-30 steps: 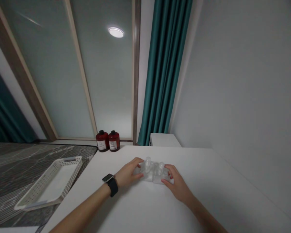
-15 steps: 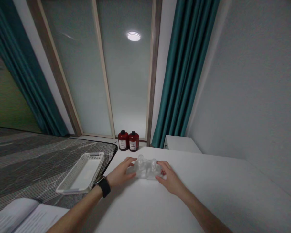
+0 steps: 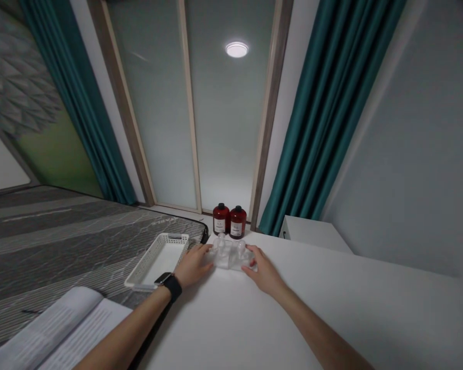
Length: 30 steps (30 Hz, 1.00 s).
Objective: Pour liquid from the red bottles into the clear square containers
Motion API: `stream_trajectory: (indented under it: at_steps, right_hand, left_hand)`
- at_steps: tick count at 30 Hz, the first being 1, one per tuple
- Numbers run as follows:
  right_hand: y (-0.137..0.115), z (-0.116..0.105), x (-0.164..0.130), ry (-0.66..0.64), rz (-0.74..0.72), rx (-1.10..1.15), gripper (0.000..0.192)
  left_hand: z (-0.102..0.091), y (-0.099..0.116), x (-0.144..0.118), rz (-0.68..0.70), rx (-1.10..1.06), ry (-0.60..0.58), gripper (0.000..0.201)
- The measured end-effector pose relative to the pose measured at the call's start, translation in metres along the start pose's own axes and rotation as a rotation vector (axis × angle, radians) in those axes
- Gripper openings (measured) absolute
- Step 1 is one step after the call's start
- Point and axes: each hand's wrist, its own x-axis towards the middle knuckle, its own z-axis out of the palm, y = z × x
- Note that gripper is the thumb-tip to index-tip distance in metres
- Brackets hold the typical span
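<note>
Both hands have a grip on a clear plastic tray [image 3: 231, 255] with two rounded clear pieces standing in it: the left hand [image 3: 193, 265] wraps its left end, the right hand [image 3: 263, 269] its right end, fingers curled onto the sides. It rests on the white counter [image 3: 332, 313], close to the counter's far left corner. Just behind it, near the window frame, stand two dark red bottles [image 3: 229, 221], so little room is left on the far side. Off the counter's left edge lies a grey patterned bed carrying a white basket [image 3: 158, 259], near the left hand. An open book [image 3: 57, 334] lies nearer the person. To the right the counter stretches wide and bare toward the wall; a white cabinet [image 3: 312, 232] sits past its far edge.

Since half a second ago, the tray and both hands have slid further toward the far left corner, nearer the bottles, with the same two-handed hold.
</note>
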Motion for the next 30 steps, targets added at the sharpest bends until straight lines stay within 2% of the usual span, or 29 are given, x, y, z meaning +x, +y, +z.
stream_trajectory:
  at_steps: [3, 10, 18, 30]
  right_hand:
    - [-0.001, 0.01, 0.011, -0.008, -0.017, -0.012, 0.053]
    - [-0.003, 0.028, 0.033, 0.004, -0.046, -0.039, 0.053]
    - [-0.002, 0.036, 0.047, 0.024, -0.055, -0.078, 0.051]
    - [0.0, 0.031, 0.053, 0.01, -0.055, -0.095, 0.051]
  left_hand:
    - [0.0, -0.009, 0.0, -0.034, 0.032, 0.038, 0.044]
    - [0.005, -0.027, 0.013, -0.022, 0.039, 0.086, 0.019]
    - [0.013, -0.042, 0.033, -0.018, -0.003, 0.098, 0.024]
    - [0.014, -0.043, 0.042, -0.034, -0.055, 0.108, 0.021]
